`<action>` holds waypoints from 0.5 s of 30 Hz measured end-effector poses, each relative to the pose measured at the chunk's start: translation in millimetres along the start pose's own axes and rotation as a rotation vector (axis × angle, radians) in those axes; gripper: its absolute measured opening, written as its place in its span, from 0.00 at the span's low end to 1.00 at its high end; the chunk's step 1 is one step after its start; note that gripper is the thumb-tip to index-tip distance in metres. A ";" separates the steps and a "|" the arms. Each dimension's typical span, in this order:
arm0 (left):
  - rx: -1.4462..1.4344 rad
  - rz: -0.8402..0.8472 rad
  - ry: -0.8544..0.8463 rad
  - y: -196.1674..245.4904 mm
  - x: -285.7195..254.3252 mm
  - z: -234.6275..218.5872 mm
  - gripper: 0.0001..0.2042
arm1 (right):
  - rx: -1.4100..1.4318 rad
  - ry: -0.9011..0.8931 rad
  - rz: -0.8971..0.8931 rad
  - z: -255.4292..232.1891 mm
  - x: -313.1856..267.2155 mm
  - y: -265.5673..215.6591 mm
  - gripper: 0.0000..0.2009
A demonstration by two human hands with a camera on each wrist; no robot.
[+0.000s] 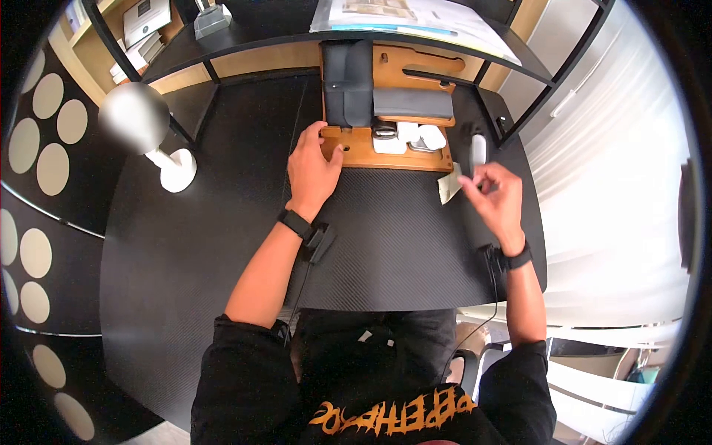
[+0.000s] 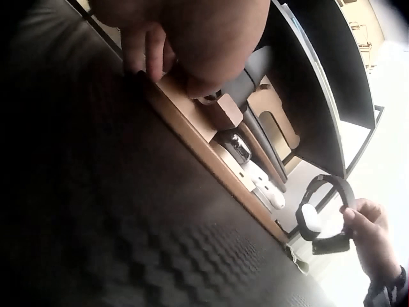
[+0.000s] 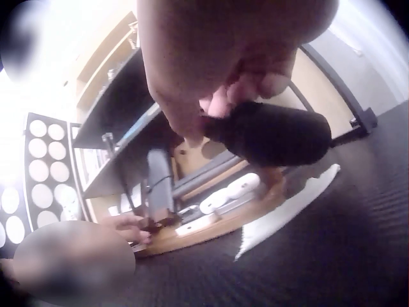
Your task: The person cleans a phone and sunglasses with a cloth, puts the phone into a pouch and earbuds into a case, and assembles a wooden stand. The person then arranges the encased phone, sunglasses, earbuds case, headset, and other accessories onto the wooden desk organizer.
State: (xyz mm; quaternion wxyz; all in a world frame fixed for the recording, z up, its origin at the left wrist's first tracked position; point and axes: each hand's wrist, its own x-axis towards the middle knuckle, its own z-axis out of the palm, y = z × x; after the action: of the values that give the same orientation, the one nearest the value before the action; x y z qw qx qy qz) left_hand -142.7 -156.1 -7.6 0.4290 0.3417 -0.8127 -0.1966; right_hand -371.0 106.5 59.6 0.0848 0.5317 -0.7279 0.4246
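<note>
My left hand [image 1: 313,172] rests at the left end of a wooden desk organizer [image 1: 357,158], its thumb over the lower tray and its fingers at the side edge. Between thumb and fingers of my right hand [image 1: 497,199] is a looped black strap [image 2: 348,192] with a white oval pod [image 2: 310,220], held at the organizer's right. In the right wrist view, the strap [image 3: 275,134] looks like a dark padded band. Below the organizer's right corner lies a pale torn piece of paper [image 1: 448,187]. White earbud cases [image 1: 390,145] and a dark watch-like item [image 1: 384,129] sit in the tray.
A dark grey case [image 1: 347,85] and a grey flat pouch [image 1: 412,104] lie on the organizer. A black shelf [image 1: 259,52] spans above, with papers [image 1: 415,18] on it. A white lamp [image 1: 178,170] stands at the left; a white curtain [image 1: 608,193] hangs at the right.
</note>
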 end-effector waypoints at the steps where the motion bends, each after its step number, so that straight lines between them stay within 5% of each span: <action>1: 0.003 0.001 -0.005 -0.1 0.6 0.2 0.25 | -0.022 -0.056 -0.041 -4.8 -6.4 -19.3 0.11; 8: 0.026 -0.033 -0.038 -1.3 0.0 1.1 0.26 | -0.083 -0.443 -0.387 1.2 -35.2 -75.4 0.10; 15: 0.032 -0.025 -0.040 -0.1 0.7 -0.5 0.28 | -0.033 -0.555 -0.418 39.9 -41.3 -80.5 0.11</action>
State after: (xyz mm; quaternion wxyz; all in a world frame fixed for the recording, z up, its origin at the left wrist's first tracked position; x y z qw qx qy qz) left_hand -142.5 -156.7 -7.0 0.4049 0.3549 -0.8196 -0.1958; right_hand -272.4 101.2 53.5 -0.0225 0.7630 -0.6053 0.2257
